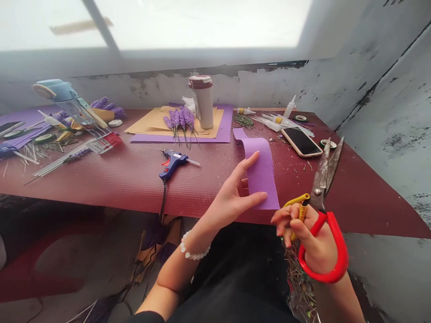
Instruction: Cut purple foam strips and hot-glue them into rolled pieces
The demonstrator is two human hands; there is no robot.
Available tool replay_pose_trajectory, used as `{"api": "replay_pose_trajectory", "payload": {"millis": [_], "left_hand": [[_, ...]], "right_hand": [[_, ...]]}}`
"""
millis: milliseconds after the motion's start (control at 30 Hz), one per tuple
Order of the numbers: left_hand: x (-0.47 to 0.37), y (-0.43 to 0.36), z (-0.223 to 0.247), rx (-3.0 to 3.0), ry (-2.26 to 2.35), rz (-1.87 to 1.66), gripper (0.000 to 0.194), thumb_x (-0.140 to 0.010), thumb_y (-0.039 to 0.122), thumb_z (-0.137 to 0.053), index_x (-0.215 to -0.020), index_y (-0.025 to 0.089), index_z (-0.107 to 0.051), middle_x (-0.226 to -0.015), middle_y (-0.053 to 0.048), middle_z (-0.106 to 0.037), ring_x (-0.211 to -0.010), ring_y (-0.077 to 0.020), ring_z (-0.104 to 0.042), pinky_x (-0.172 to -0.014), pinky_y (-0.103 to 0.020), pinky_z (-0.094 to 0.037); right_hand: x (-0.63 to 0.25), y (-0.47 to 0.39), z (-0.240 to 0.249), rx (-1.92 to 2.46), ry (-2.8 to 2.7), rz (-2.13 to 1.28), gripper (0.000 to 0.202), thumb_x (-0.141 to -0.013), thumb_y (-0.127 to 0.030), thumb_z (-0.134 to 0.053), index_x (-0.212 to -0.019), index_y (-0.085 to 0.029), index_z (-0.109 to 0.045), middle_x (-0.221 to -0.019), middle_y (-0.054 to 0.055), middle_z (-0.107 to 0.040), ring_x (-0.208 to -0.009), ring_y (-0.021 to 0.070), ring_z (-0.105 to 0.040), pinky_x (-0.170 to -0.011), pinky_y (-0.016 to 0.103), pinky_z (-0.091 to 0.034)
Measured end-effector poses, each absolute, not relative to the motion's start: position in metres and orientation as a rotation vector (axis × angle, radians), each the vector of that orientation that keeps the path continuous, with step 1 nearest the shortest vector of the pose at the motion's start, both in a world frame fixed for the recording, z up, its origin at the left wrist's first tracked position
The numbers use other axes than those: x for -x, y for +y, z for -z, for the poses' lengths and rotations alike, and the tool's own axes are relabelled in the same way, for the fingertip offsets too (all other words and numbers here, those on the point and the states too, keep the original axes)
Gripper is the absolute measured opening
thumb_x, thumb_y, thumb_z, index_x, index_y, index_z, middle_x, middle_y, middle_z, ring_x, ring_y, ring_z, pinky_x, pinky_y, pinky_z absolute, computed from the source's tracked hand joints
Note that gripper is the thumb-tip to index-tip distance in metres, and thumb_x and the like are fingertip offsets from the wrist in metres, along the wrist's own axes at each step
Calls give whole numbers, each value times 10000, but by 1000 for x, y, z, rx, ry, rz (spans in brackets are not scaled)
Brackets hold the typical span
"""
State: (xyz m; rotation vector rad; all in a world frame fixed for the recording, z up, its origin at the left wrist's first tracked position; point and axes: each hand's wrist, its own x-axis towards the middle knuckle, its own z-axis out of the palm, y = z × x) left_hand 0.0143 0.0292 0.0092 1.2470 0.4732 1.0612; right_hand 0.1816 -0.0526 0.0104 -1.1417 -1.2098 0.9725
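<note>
A strip of purple paper [261, 172] lies at the table's front edge, its far end curling. My left hand [235, 190] is on the strip, fingers and thumb spread over its left side and near end. Red-handled scissors [340, 242] hang in my right hand [313, 237], blades pointing up and slightly apart. The same hand also has a yellow-handled tool [299, 202] between its fingers; the tool's lower part is hidden. A blue glue gun [173, 165] rests on the table left of the strip.
On the dark red table [134, 188] are purple flowers [182, 117] on brown and purple sheets, a lidded cup [204, 103], a phone [302, 141], glue bottles, green stems and tape rolls. A blue-lidded bottle [67, 98] stands at the left.
</note>
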Motion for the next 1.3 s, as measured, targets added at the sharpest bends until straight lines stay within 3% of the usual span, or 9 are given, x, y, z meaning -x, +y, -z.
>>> {"api": "replay_pose_trajectory", "payload": {"millis": [100, 300, 467, 600, 700, 833, 967, 1133, 1300], "left_hand": [[-16, 27, -8, -1254, 458, -1018, 860, -820, 306, -824, -1560, 321, -385, -1452, -78, -554, -992, -180, -679, -880, -330, -609], [-12, 28, -8, -1374, 517, -983, 837, -881, 331, -753, -1597, 345, -319, -1640, -87, -362, -1162, -258, -657, -957, -391, -588], [-8, 28, -10, -1705, 526, -924, 766, -892, 284, -729, -1578, 328, -390, -1687, -34, -324, -1542, -336, -299, -1254, -466, -322], [-9, 32, -9, -1539, 514, -903, 873, -909, 395, -715, -1631, 345, -228, -1688, -86, -308, -1292, -310, -593, -1060, -442, -520], [-9, 37, -8, -1507, 515, -897, 879, -906, 427, -716, -1631, 356, -224, -1636, -106, -391, -1106, -256, -673, -918, -376, -568], [-5, 43, -8, -1506, 513, -896, 906, -890, 415, -736, -1629, 383, -213, -1568, -91, -473, -995, -211, -672, -827, -332, -579], [-2, 43, -10, -1493, 521, -974, 922, -862, 400, -764, -1620, 395, -238, -1522, -68, -506, -957, -193, -653, -801, -322, -591], [1, 43, -13, -1504, 498, -1002, 979, -838, 371, -793, -1622, 420, -208, -1277, -45, -641, -880, -181, -644, -768, -324, -603], [2, 44, -14, -1518, 500, -1032, 975, -831, 371, -797, -1618, 426, -223, -1340, -56, -617, -941, -216, -662, -794, -365, -625]], "right_hand": [[-177, -39, -20, 1173, -1235, -892, 477, -779, -577, -804, -688, -236, -482, -593, -13, -633, -420, 128, -585, -394, 253, -517], [-173, -34, -14, 1174, -1178, -821, 401, -751, -381, -844, -707, -245, -470, -608, -48, -627, -461, 122, -601, -428, 238, -508], [-175, -34, -8, 1216, -1137, -810, 328, -768, -364, -824, -762, -253, -516, -656, -34, -654, -544, 144, -648, -534, 272, -563], [-175, -34, -5, 1221, -1157, -806, 303, -788, -353, -799, -759, -248, -516, -634, -48, -622, -508, 128, -614, -505, 260, -542], [-175, -35, -2, 1227, -1149, -803, 323, -810, -375, -793, -773, -246, -500, -657, -37, -651, -501, 123, -616, -492, 250, -535], [-180, -38, 0, 1183, -1209, -878, 339, -868, -464, -748, -779, -232, -517, -660, 8, -702, -493, 129, -636, -421, 214, -498], [-181, -47, 3, 1074, -1275, -1049, 470, -902, -678, -601, -817, -219, -544, -677, 57, -733, -415, 139, -585, -331, 234, -429], [-176, -64, 18, 1047, -1337, -1063, 740, -752, -933, -479, -881, -218, -621, -764, 54, -699, -466, 124, -453, -362, 258, -333], [-176, -79, 37, 1213, -1409, -1186, 1057, -542, -1075, -339, -977, -189, -719, -730, 16, -573, -528, 134, -425, -445, 287, -340]]}}
